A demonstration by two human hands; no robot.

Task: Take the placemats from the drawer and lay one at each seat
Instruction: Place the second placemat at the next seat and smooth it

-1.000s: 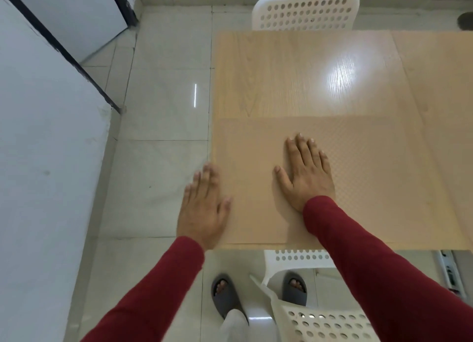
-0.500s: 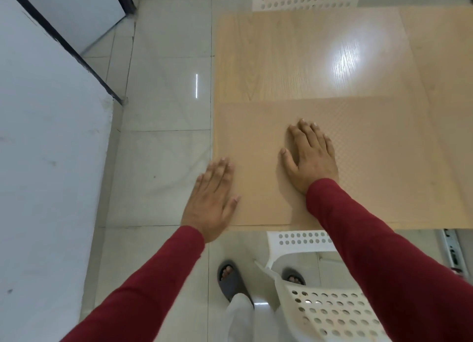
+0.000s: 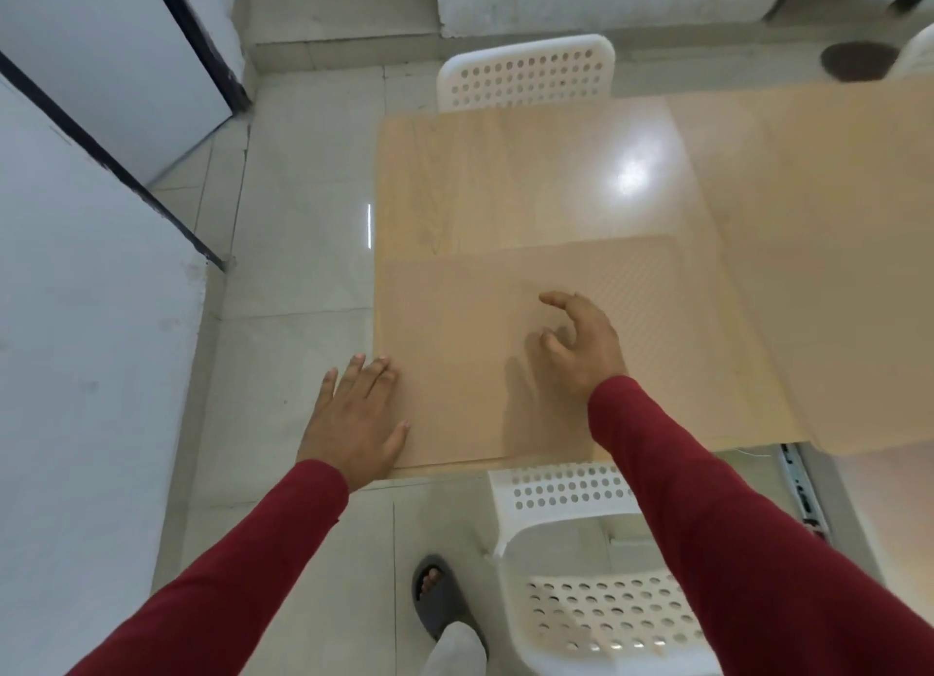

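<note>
A tan textured placemat (image 3: 657, 321) lies flat on the near left part of the light wooden table (image 3: 505, 180), in front of the near white chair (image 3: 596, 574). My left hand (image 3: 354, 417) rests with straight fingers at the placemat's left edge and the table's corner. My right hand (image 3: 581, 344) hovers just above the placemat, fingers loosely curled, holding nothing. A second tan placemat (image 3: 834, 250) lies to the right and reaches past the frame edge.
A white perforated chair (image 3: 528, 73) stands at the table's far side. White cabinet panels (image 3: 91, 372) line the left. Pale tiled floor (image 3: 283, 291) runs between cabinet and table. A metal drawer rail (image 3: 803, 488) shows under the table's near right edge.
My right hand has lifted off the placemat and its fingers have curled loosely. My left hand stays at the mat's left edge. The camera has tilted up, showing more of the room.
</note>
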